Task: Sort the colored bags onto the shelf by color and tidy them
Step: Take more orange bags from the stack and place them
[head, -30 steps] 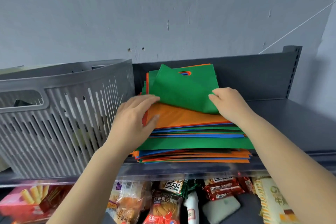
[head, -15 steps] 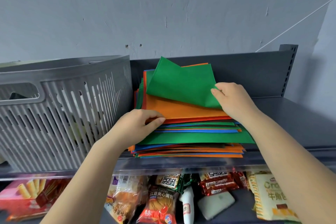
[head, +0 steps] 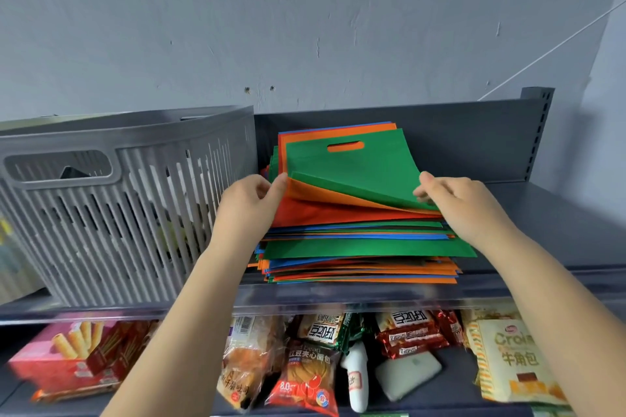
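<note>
Hands work at the two near corners of a stack of flat coloured bags [head: 359,247] lying on the grey shelf [head: 559,213], just right of a slatted grey basket [head: 128,213] that stands on the same shelf. The left hand [head: 250,206] is at the stack's near left corner, its thumb and fingers curled and pinching the lifted corner of the upper bags, where a green edge and an orange bag [head: 325,191] under it meet. The right hand [head: 464,203] is at the near right corner, its fingers bent and pinching the edge of the top green bag [head: 359,173]. The two hands are well apart, one at each side of the pile. Between them the green bag is raised at its near edge and slopes up away from the stack, its cut-out handle toward the back wall of the shelf, with orange showing through the slot. Under it the orange bag is also partly lifted, and a red bag [head: 321,213] lies flat below. The rest of the pile is mixed green, blue, orange and red layers, their edges uneven at the front. On the lower shelf sit snack packets [head: 406,332] and a pink box [head: 67,352]
</note>
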Motion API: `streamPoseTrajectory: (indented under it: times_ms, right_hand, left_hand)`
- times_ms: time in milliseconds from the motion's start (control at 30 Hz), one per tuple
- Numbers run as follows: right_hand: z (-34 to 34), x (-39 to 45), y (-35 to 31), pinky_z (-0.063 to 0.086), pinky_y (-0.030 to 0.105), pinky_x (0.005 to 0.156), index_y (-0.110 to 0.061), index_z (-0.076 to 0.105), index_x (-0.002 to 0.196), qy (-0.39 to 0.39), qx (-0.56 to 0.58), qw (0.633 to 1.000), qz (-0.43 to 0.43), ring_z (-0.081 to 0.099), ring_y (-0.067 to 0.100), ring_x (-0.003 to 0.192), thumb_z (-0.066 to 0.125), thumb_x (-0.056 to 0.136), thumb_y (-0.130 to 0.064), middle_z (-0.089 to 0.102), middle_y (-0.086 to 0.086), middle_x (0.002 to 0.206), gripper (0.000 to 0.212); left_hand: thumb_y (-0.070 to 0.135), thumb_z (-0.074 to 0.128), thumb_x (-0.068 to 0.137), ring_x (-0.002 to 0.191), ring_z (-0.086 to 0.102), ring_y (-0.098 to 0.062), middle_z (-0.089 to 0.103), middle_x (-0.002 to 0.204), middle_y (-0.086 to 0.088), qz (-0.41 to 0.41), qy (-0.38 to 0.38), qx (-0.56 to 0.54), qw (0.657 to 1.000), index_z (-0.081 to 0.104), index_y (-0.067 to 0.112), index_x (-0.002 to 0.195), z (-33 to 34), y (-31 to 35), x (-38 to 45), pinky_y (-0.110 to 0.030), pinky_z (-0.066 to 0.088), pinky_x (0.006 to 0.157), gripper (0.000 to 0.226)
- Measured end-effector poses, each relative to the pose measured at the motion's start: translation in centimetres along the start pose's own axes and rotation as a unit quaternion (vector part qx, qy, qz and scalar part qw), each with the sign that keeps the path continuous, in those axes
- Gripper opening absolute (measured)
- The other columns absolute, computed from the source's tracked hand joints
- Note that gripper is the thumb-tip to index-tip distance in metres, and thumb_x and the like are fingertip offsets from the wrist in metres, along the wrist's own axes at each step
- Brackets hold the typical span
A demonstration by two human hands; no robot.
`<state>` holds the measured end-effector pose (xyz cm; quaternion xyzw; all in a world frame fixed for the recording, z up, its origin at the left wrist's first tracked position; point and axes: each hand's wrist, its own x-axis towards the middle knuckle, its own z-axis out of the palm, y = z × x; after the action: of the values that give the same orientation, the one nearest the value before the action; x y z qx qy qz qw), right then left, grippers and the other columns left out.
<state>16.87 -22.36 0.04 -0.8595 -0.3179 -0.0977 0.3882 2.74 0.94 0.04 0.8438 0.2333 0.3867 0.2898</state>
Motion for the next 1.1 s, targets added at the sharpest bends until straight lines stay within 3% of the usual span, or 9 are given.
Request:
streamPoseTrajectory:
  times_ms: [100, 233, 300, 467, 600, 700, 833, 1000, 1100]
  right_hand:
    - [-0.2, 0.5, 1.0, 0.042, 0.034, 0.084, -0.013, 0.066, 0.110, 0.000, -0.044, 0.998, 0.053, 0.057, 0.024, 0.110, 0.043, 0.096, -0.045, 0.064, 0.005, 0.117, 0.042]
    - [-0.4, 0.9, 1.6, 0.040, 0.040, 0.099, 0.001, 0.052, 0.129, -0.033, -0.032, 0.989, 0.140, 0.049, 0.032, 0.122, 0.062, 0.088, -0.040, 0.052, 0.016, 0.135, 0.059]
    - [-0.7, 0.8, 1.6, 0.040, 0.044, 0.100, 0.010, 0.052, 0.125, -0.023, -0.009, 0.987, 0.161, 0.049, 0.037, 0.121, 0.067, 0.086, -0.031, 0.051, 0.024, 0.133, 0.059]
    - [-1.6, -0.5, 1.9, 0.048, 0.044, 0.080, 0.006, 0.071, 0.095, 0.039, 0.014, 0.988, 0.147, 0.062, 0.039, 0.094, 0.071, 0.083, -0.017, 0.068, 0.025, 0.098, 0.026]
    - [-1.9, -2.7, 2.6, 0.043, 0.037, 0.068, 0.006, 0.066, 0.087, 0.121, 0.052, 0.982, 0.132, 0.058, 0.034, 0.080, 0.061, 0.089, -0.017, 0.065, 0.021, 0.085, 0.024]
    - [-1.7, -5.0, 3.3, 0.050, 0.037, 0.073, -0.013, 0.065, 0.084, 0.167, 0.193, 0.954, 0.158, 0.062, 0.028, 0.085, 0.059, 0.091, -0.011, 0.067, 0.009, 0.086, 0.009]
    - [-0.4, -7.7, 4.3, 0.053, 0.046, 0.084, -0.010, 0.067, 0.104, 0.181, 0.287, 0.919, 0.200, 0.064, 0.032, 0.093, 0.060, 0.090, -0.005, 0.068, 0.006, 0.089, 0.017]
    - [1.5, -11.7, 3.8, 0.051, 0.051, 0.089, -0.031, 0.069, 0.083, 0.226, 0.293, 0.911, 0.183, 0.067, 0.026, 0.092, 0.058, 0.089, -0.003, 0.071, -0.004, 0.089, 0.031]
    - [2.2, -14.0, 3.5, 0.052, 0.048, 0.089, -0.034, 0.070, 0.079, 0.243, 0.318, 0.897, 0.190, 0.067, 0.024, 0.093, 0.057, 0.088, 0.001, 0.072, -0.006, 0.091, 0.038]
  left_hand:
    - [0.063, 0.037, 0.090, 0.065, 0.060, -0.038, 0.066, 0.074, -0.024, -0.073, -0.053, -0.082, 0.993, 0.064, -0.004, 0.078, -0.1, 0.4, 0.2, -0.046, 0.052, 0.075, 0.073]
    - [0.040, 0.061, 0.089, 0.064, 0.051, -0.022, 0.058, 0.073, -0.015, -0.100, -0.122, 0.022, 0.987, 0.050, 0.017, 0.062, 0.2, 1.0, 0.5, -0.032, 0.043, 0.068, 0.037]
    - [0.023, 0.066, 0.088, 0.079, 0.058, -0.023, 0.067, 0.092, -0.014, -0.064, -0.124, 0.037, 0.990, 0.062, 0.016, 0.086, 0.3, 1.4, 0.1, -0.029, 0.043, 0.073, 0.008]
    - [0.013, 0.060, 0.091, 0.096, 0.066, -0.021, 0.070, 0.111, -0.005, 0.066, -0.070, 0.048, 0.994, 0.046, 0.011, 0.138, 0.0, 1.4, -1.8, -0.033, 0.051, 0.089, 0.049]
    - [0.007, 0.060, 0.090, 0.079, 0.064, -0.013, 0.069, 0.109, -0.002, 0.117, 0.018, 0.009, 0.993, 0.051, 0.008, 0.134, -1.0, 0.6, -3.7, -0.024, 0.049, 0.078, 0.045]
    - [0.003, 0.062, 0.086, 0.061, 0.058, 0.000, 0.068, 0.087, 0.010, 0.021, 0.026, -0.084, 0.996, 0.052, 0.008, 0.133, -1.7, -0.2, -5.1, -0.025, 0.055, 0.066, 0.049]
    - [0.008, 0.065, 0.085, 0.036, 0.048, -0.007, 0.065, 0.074, -0.002, -0.115, -0.071, -0.144, 0.980, 0.045, 0.003, 0.137, -1.6, -0.8, -5.0, -0.019, 0.040, 0.034, 0.056]
    - [0.011, 0.068, 0.085, 0.060, 0.061, -0.026, 0.064, 0.068, -0.002, -0.075, -0.115, -0.089, 0.987, 0.062, 0.011, 0.093, -2.3, -0.9, -5.8, -0.032, 0.053, 0.051, 0.010]
    - [0.013, 0.065, 0.087, 0.086, 0.063, -0.023, 0.069, 0.099, -0.010, -0.019, -0.088, -0.031, 0.995, 0.067, 0.008, 0.110, -2.4, -2.0, -7.3, -0.028, 0.046, 0.070, 0.023]
